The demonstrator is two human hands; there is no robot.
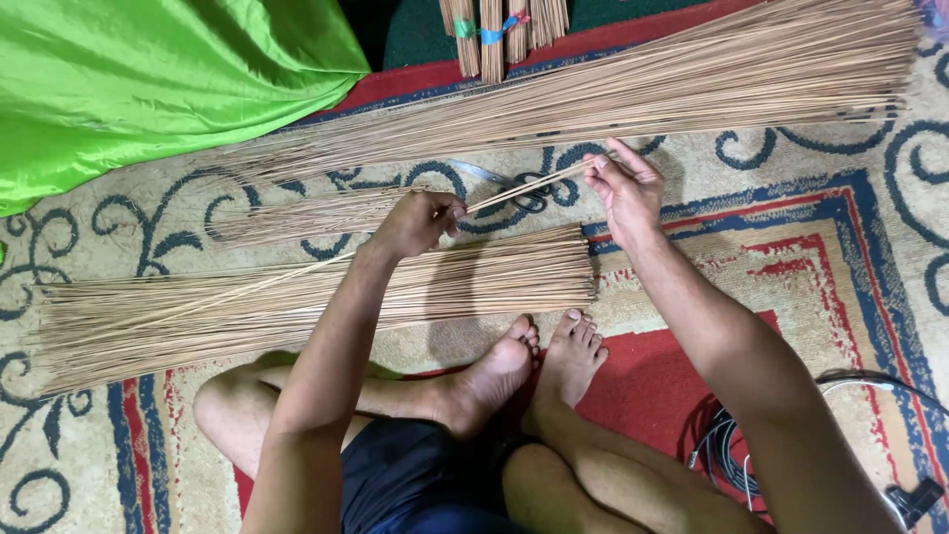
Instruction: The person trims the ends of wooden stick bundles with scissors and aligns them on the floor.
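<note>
Head view shows the left hand [417,223] and the right hand [623,188] each pinching a few thin palm-leaf sticks [524,187] above the patterned carpet [791,227], between a near pile of sticks [297,302] and a far pile [643,89], green cloth [148,79] far left.

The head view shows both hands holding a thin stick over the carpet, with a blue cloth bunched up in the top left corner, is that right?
Not quite: the head view shows the cloth is bright green, not blue. The rest holds: the left hand and right hand hold a thin stick over the patterned carpet, and the cloth is bunched in the top left corner.
</note>
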